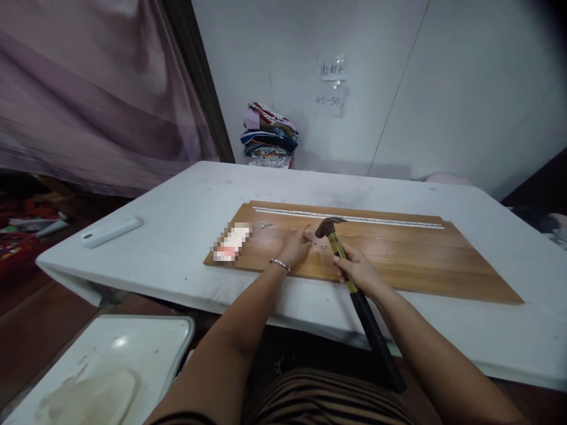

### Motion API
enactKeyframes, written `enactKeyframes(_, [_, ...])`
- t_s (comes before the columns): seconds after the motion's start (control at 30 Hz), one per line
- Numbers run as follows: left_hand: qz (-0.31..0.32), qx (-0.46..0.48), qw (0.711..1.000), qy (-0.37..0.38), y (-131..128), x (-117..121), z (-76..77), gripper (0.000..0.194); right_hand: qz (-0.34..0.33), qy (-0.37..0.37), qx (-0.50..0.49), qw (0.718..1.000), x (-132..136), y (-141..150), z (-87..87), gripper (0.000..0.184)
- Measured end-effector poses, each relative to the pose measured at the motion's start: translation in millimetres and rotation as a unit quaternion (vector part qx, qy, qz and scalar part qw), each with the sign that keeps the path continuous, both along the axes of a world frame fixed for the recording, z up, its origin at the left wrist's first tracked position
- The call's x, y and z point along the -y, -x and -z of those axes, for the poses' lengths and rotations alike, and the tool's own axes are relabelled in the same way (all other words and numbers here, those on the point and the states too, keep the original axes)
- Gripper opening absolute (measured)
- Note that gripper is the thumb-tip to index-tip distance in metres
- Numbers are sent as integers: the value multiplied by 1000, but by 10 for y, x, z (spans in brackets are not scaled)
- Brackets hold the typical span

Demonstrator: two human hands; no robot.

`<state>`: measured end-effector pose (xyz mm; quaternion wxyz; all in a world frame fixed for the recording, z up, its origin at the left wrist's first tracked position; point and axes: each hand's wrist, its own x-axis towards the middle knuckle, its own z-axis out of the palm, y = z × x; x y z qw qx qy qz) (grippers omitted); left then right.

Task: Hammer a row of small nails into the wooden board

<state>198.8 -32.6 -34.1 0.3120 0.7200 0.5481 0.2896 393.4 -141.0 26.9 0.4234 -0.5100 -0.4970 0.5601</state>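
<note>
One right grip [359,274] — closed round hammer [365,316] | left grip [295,247] — unclear | table [163,242] margin rings board [425,254]

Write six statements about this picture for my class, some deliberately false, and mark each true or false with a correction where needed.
1. The right hand grips the hammer. True.
2. The left hand also grips the hammer's handle. False: it is over the wooden board, apart from the handle.
3. The bracelet is on the right wrist. False: it is on the left one.
4. The board lies on a white table. True.
5. The pile of folded fabric sits on the board. False: it is beyond the board, near the wall.
6. A paper on the wall reads 45-50. True.
</note>
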Motion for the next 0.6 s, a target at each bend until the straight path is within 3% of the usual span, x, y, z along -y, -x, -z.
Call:
enactKeyframes(0.23, [-8,28,1000,7,-17,3,0,88,-10,6,-26,1000,-75,89,-14,54])
enactKeyframes(0.6, [-2,32,999,4,-17,5,-15,91,-6,7,-10,1000,-129,154,40,59])
